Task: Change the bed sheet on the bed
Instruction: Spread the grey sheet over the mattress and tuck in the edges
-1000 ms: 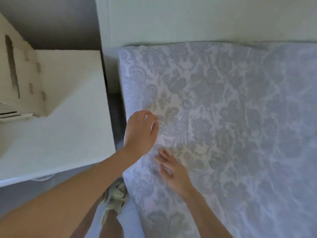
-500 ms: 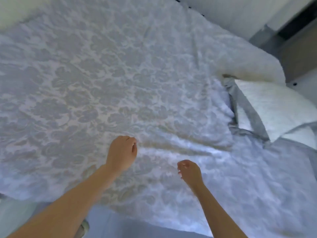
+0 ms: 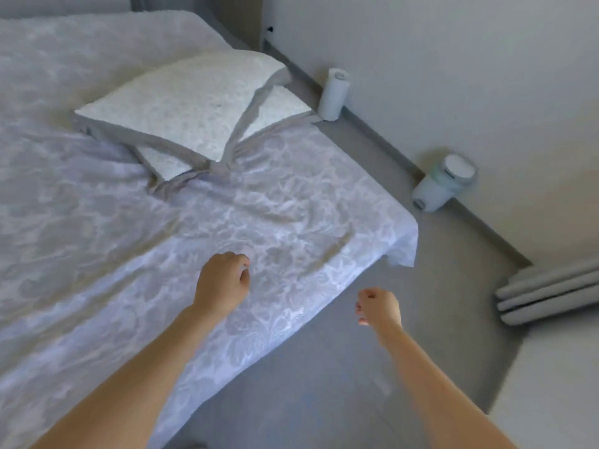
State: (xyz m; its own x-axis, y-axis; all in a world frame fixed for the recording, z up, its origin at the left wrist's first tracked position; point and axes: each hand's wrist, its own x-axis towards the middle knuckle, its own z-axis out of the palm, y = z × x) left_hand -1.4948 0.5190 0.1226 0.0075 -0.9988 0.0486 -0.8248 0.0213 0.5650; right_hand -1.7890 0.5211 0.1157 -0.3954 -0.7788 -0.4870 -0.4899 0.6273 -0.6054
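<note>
Below left hand (image 3: pixel 222 281), bed sheet (image 3: pixel 291 205); right hand (image 3: pixel 379 307) over floor (image 3: pixel 324 384).

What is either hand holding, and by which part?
Nothing. The left hand is curled over the floral bed sheet, the right hand curled over the floor.

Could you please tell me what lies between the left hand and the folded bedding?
In the head view, only wrinkled patterned sheet separates left hand from folded bedding.

Pale floral bed sheet (image 3: pixel 97 205) lies spread, wrinkled, one corner hanging.
</note>
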